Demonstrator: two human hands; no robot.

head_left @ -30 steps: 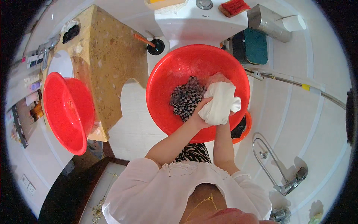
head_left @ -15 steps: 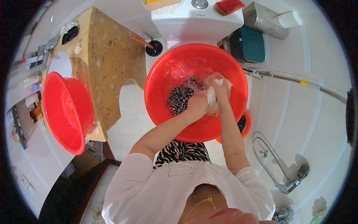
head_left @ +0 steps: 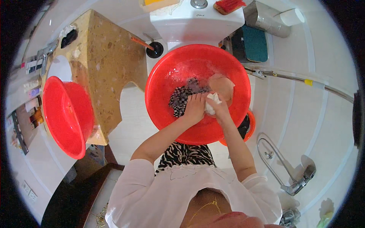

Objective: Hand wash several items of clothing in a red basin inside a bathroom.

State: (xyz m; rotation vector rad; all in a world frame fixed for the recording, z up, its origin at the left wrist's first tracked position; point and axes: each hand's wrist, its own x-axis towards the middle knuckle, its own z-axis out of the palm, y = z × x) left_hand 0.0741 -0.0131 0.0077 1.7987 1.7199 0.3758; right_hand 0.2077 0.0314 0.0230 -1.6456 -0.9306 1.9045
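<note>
A large red basin [head_left: 159, 117] stands before my knees, with some water in it. Inside, both of my hands are together around a bunched wet white cloth [head_left: 212, 103]. My right hand [head_left: 221, 111] is closed on its right side. My left hand [head_left: 195, 110] presses against the left side with its fingers bent; part of its hold is hidden. A black-and-white checked cloth [head_left: 179, 99] lies crumpled left of my left hand. Beyond my right hand a pale peach cloth [head_left: 222, 86] spreads in the water.
A tilted red basin [head_left: 64, 117] rests on the stone counter [head_left: 110, 49] at left. A plunger [head_left: 155, 49] and toilet [head_left: 190, 28] are behind. An orange bucket [head_left: 249, 131] stands at right, below a wall rail [head_left: 289, 77] and near a shower head [head_left: 308, 173].
Both hands have drawn nearer to me, bringing the white cloth off the peach cloth, which now shows more fully. The checked cloth stays about where it was.
</note>
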